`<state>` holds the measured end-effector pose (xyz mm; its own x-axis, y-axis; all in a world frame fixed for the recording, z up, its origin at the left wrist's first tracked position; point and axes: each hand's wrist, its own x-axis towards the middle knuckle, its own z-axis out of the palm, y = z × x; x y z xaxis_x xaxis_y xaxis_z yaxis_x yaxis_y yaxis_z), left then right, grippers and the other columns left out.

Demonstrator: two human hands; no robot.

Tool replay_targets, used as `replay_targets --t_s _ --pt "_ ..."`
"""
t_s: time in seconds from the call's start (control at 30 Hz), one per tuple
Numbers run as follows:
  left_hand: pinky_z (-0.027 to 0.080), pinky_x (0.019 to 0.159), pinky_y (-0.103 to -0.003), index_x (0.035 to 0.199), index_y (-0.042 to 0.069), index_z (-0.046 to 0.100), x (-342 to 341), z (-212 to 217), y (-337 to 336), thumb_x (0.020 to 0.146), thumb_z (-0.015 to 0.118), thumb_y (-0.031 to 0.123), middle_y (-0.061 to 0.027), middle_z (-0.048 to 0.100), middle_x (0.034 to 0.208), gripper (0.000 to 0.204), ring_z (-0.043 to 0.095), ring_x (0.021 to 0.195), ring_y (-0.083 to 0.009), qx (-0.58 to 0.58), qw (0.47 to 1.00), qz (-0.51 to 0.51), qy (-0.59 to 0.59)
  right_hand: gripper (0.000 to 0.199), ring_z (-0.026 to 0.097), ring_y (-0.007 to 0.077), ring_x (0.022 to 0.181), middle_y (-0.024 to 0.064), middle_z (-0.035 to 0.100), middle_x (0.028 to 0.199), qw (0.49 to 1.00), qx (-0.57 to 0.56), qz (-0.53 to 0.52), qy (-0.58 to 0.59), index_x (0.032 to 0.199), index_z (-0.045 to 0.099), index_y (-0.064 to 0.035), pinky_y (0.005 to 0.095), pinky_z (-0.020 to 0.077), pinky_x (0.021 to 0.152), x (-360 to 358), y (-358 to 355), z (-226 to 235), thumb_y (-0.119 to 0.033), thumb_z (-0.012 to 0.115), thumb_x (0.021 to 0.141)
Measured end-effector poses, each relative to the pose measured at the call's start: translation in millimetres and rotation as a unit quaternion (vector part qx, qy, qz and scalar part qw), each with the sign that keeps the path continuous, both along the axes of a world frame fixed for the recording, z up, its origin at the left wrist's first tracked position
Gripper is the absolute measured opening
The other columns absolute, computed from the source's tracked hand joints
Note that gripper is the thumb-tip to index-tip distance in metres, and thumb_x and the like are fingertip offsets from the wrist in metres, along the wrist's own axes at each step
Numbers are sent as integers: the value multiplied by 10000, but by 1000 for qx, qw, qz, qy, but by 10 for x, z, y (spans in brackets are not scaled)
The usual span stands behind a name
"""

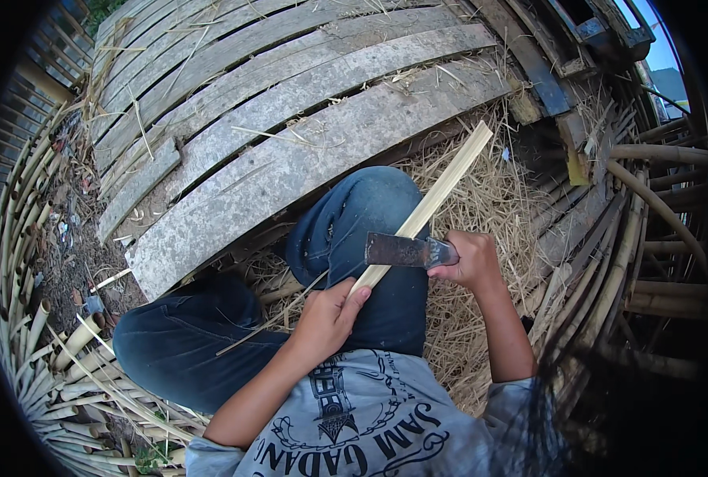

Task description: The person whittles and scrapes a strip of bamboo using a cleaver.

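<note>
Sitting on a heap of dry straw (pixel 481 199), the person holds a long pale bamboo strip (pixel 441 187) over a bent knee in blue jeans (pixel 354 222). The left hand (pixel 326 318) has its fingers curled tight around the low end of the strip, with the thumb lying along it. The strip slants up and to the right, and its far end pokes out above the straw, near the grey wooden planks (pixel 290 127).

The right hand (pixel 469 258) is closed in a fist around the handle of a knife with a wide, flat, dark blade (pixel 398 250). The blade points to the left and lies across the strip, touching it just above the left hand.

The planks are old and worn, with bits of straw on them. On the left, many cut bamboo poles (pixel 60 350) lie in a pile on the ground. On the right, more thick bamboo poles (pixel 656 230) are stacked close to the person. At the bottom is the person's grey shirt (pixel 370 429) with dark print on it.
</note>
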<state>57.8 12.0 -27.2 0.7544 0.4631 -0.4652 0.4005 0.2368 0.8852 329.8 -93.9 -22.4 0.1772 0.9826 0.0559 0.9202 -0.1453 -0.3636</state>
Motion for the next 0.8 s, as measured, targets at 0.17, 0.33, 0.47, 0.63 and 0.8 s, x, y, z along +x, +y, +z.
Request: replay_targets --t_s 0.17,0.33,0.47,0.63,0.8 --pt "446 482 -262 830 -17 552 -16 -78 -39 1020 487 276 -26 504 590 355 544 504 -91 47 999 8 -10 792 551 303 469 99 481 518 1000 11 -5 -21 624 485 -48 391 437 455 44 -1 -10 -832 596 636" --pt "455 484 -262 838 -20 554 -28 -45 -31 1018 492 272 -25 507 602 349 540 510 -89 46 999 9 -7 752 549 283 445 82 485 511 998 25 -2 -54 598 460 -77 380 437 430 149 -14 21 -809 627 637" --pt "457 484 -260 846 -22 557 -38 -50 -45 1017 496 265 -21 501 605 339 527 515 -82 46 999 9 -7 768 548 288 448 81 479 509 997 32 -23 -64 603 467 -71 381 436 435 192 -24 47 -827 592 656" --pt "454 483 -257 852 -23 559 -51 -23 -51 1016 498 260 -18 497 609 333 520 515 -79 34 999 13 -6 779 567 303 467 93 490 504 994 19 -79 -77 604 475 -68 393 437 445 410 -111 36 -839 567 669" --pt "453 482 -256 857 -23 562 -84 -24 -70 1015 500 265 -20 500 610 335 518 512 -78 29 999 13 -9 786 552 351 503 127 475 518 990 13 -117 -80 654 503 -49 420 417 475 569 -120 66 -832 542 700"
